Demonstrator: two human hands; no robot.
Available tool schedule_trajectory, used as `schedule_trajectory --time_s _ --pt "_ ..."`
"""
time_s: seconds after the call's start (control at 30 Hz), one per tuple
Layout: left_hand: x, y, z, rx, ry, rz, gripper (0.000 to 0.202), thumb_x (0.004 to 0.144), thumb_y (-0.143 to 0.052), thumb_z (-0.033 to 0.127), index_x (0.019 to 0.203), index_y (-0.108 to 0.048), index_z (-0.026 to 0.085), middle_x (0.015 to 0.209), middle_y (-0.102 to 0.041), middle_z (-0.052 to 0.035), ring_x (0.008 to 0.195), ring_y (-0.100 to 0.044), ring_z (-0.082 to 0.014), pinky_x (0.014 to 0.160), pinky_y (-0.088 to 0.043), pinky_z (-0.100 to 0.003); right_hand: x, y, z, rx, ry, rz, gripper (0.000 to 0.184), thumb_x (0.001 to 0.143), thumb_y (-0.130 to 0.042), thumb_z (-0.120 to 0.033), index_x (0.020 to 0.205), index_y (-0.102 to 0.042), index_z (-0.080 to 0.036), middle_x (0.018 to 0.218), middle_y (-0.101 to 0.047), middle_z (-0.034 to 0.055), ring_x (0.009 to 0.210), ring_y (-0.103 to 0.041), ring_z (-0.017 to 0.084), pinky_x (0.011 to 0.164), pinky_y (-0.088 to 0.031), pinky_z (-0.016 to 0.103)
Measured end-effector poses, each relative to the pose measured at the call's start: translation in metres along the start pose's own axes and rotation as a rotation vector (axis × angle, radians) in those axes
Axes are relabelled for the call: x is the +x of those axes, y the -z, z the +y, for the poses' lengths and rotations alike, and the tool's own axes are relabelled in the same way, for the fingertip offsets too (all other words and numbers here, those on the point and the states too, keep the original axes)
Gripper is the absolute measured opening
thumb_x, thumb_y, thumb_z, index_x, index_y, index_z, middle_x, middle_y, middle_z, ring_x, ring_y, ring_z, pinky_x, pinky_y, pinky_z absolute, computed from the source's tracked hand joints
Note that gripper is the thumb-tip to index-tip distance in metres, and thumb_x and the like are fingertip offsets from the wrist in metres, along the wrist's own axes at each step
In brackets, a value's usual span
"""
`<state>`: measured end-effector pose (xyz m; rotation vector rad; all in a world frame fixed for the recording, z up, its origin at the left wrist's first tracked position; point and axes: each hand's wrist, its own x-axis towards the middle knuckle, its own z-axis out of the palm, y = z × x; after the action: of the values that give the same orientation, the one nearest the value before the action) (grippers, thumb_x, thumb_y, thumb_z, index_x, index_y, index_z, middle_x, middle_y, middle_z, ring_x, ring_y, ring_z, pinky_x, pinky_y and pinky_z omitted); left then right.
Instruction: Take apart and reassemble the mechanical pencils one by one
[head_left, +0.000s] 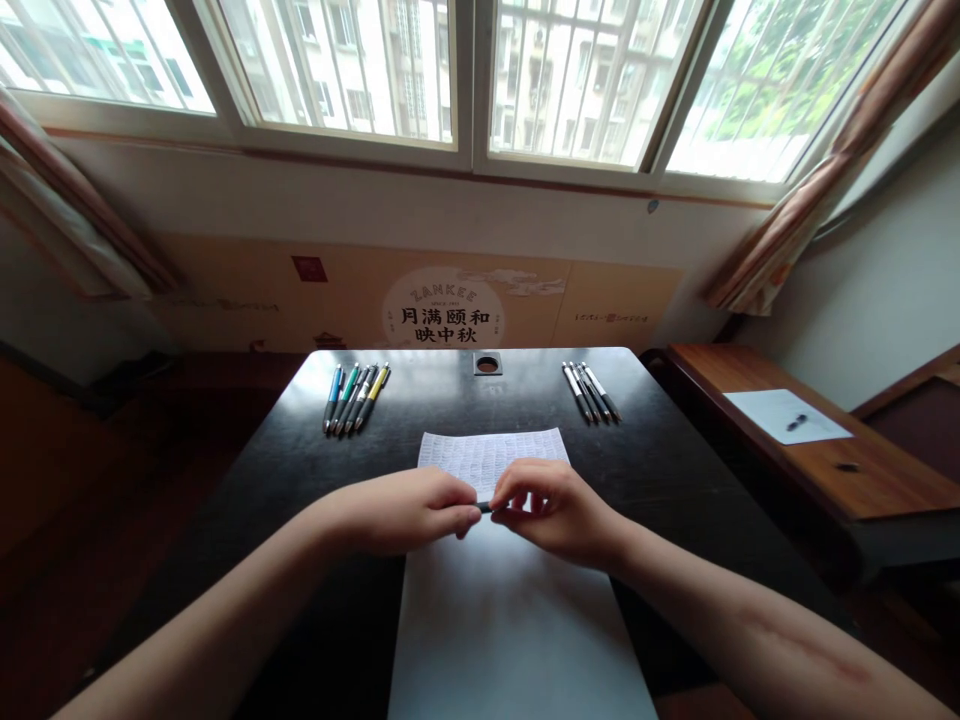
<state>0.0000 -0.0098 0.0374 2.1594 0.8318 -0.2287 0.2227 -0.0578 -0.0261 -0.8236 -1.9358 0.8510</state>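
one dark object point(485, 508), ends hidden

Dark piece point(484, 507) (sheet point(491, 452) white, printed)

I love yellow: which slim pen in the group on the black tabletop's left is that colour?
The yellow, dark-gripped pen, at the group's right end; the other pens look blue, green or dark.

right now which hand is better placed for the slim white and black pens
Probably the right hand: those pens lie on its side of the glossy black table; the left hand is farther away.
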Motion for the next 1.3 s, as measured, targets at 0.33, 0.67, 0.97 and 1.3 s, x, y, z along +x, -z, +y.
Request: schedule_trajectory --time_s 0.33,0.67,0.97,1.3 --pt "0.007 -0.007 -0.006 0.235 -0.057 0.353 0.036 0.100 -0.040 0.041 0.085 -0.063 0.018 0.082 -0.068 -0.0041 0.072 -0.059 -0.0189 0.062 -0.037 -0.028 0.011 0.011 0.018 0.262 -0.138 0.071 0.048 0.078 -0.082 -0.028 0.122 -0.066 -0.025 0.111 -0.067 0.0073 0.076 -0.064 0.014 0.052 -0.046 0.020" --pt "0.009 -0.011 -0.013 0.447 -0.046 0.459 0.038 0.101 -0.038 0.042 0.093 -0.066 0.019 0.089 -0.071 -0.0078 0.079 -0.064 -0.0234 0.070 -0.043 -0.031 0.015 0.008 0.018 -0.112 -0.151 0.039 0.044 0.100 -0.052 -0.049 0.077 -0.068 -0.015 0.067 -0.064 0.0021 0.057 -0.056 0.012 0.056 -0.042 0.023" --pt "-0.004 -0.009 0.004 0.399 -0.024 0.241 0.037 0.097 -0.045 0.041 0.081 -0.069 0.018 0.074 -0.068 -0.0072 0.065 -0.059 -0.0211 0.061 -0.039 -0.031 0.009 0.001 0.004 -0.269 -0.198 -0.179 0.033 0.097 -0.057 -0.032 0.071 -0.067 -0.016 0.060 -0.064 0.0001 0.056 -0.057 0.013 0.055 -0.039 0.023" --pt "-0.015 -0.004 0.017 0.168 0.045 -0.058 0.036 0.095 -0.045 0.036 0.083 -0.075 0.020 0.077 -0.072 -0.0035 0.069 -0.062 -0.0189 0.066 -0.041 -0.028 -0.001 -0.009 -0.016 -0.295 -0.154 -0.315 0.021 0.096 -0.061 -0.028 0.084 -0.076 -0.017 0.068 -0.072 0.0026 0.063 -0.066 0.016 0.060 -0.044 0.022"
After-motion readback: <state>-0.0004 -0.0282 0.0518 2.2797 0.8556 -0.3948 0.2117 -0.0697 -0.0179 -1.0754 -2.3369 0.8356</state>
